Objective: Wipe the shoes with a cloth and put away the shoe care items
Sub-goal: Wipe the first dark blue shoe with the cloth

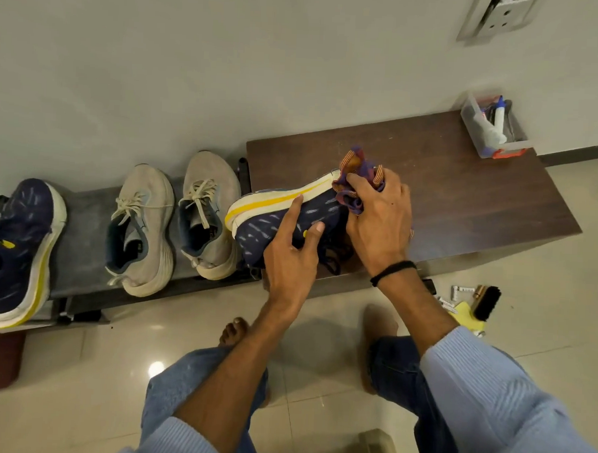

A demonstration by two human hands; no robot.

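Note:
A navy shoe (274, 218) with a white and yellow sole lies tilted on its side at the left end of the dark wooden bench (464, 185). My left hand (291, 256) holds it from below, index finger stretched along the sole. My right hand (380, 216) grips a bunched purple and orange cloth (356, 170) against the shoe's far end. Its navy partner (15, 248) stands at the far left of the low grey rack (81, 237). Two beige shoes (143, 226) (209, 212) stand between them.
A clear plastic box (493, 128) with bottles and tubes sits at the bench's far right corner. On the tiled floor right of the bench lie a black brush (486, 303), a yellow cloth (468, 316) and small tubes. A wall socket (498, 16) is above. My knees are below.

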